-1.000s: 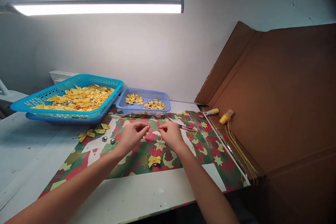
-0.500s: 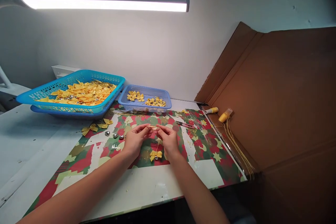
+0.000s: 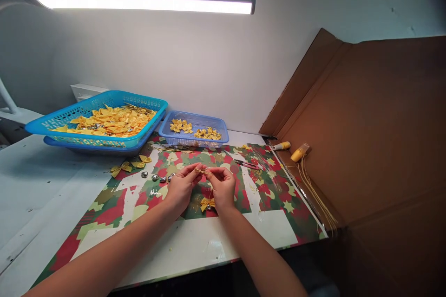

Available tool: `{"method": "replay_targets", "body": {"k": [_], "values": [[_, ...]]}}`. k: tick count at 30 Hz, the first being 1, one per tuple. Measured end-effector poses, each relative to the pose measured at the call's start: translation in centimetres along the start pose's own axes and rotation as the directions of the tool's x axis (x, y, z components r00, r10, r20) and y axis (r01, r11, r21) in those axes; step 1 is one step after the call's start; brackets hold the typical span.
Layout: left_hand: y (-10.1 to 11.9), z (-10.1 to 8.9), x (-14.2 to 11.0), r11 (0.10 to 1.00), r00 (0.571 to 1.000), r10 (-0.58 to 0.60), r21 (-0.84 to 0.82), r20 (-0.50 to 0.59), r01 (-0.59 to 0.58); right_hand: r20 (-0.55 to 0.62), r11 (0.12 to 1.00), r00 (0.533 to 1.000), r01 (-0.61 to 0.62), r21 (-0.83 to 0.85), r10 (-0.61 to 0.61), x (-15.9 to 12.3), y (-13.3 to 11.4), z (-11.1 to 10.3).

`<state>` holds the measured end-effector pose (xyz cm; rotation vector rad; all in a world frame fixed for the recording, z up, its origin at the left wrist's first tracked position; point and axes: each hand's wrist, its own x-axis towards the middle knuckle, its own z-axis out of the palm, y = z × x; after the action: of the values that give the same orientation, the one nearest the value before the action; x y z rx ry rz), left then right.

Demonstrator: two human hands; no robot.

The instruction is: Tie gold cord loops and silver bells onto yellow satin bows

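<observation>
My left hand [image 3: 181, 185] and my right hand [image 3: 223, 186] meet over the patterned mat, both closed in a pinch. Between their fingertips runs a thin gold cord [image 3: 204, 171]. Below the hands lies a yellow bow with a small silver bell [image 3: 208, 204], partly hidden by my right hand; a strand of cord rises from it toward the fingers. Left of my left hand, several silver bells [image 3: 155, 177] sit in a row. Two loose yellow bows [image 3: 141, 162] rest farther left, near the edge of the mat.
A turquoise basket [image 3: 38, 125] heaped with yellow bows stands back left, stacked on a blue one. Beside it is a smaller blue basket [image 3: 193, 141] with bows. A pink cutter [image 3: 248, 164] lies right of my hands. Cardboard [image 3: 376, 125] stands at right, by yellow cord spools [image 3: 299, 153].
My hands, apart a second ago, have come together at the cord. The view has shifted slightly, and more of the bells show beside my left hand.
</observation>
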<state>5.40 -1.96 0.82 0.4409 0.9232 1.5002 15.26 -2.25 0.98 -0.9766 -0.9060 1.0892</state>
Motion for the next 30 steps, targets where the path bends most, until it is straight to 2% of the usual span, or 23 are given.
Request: {"method": "replay_targets", "body": {"k": [7, 11, 14, 17, 20, 22, 30], "values": [[0.0, 0.1, -0.1, 0.999, 0.999, 0.026, 0.022, 0.038, -0.027, 0.007, 1.0, 1.0, 0.019, 0.008, -0.019, 0.1, 0.0, -0.1], [-0.1, -0.1, 0.0, 0.987, 0.993, 0.088, 0.13, 0.081, -0.098, 0.006, 0.999, 0.999, 0.036, -0.037, -0.036, 0.1, 0.0, -0.3], [0.2, -0.2, -0.2, 0.949, 0.977, 0.138, 0.26, 0.165, -0.178, -0.01, 0.998, 0.998, 0.058, -0.033, -0.058, 0.3, -0.1, -0.6], [0.8, -0.5, -0.5, 0.821, 0.928, 0.23, 0.453, 0.292, -0.346, -0.009, 0.997, 0.997, 0.075, -0.014, -0.075, 0.5, -0.2, -0.9], [1.2, -0.9, -0.5, 0.567, 0.827, 0.377, 0.603, 0.416, -0.562, 0.023, 0.996, 0.996, 0.091, -0.016, -0.091, 0.6, -0.3, -1.2], [1.4, -1.1, -0.5, 0.447, 0.774, 0.426, 0.635, 0.469, -0.63, 0.038, 0.994, 0.994, 0.107, -0.037, -0.105, 0.5, -0.4, -1.3], [1.4, -1.3, -0.5, 0.301, 0.701, 0.477, 0.651, 0.53, -0.697, 0.085, 0.98, 0.985, 0.159, -0.123, -0.149, -0.1, -1.3, -1.1]]}}
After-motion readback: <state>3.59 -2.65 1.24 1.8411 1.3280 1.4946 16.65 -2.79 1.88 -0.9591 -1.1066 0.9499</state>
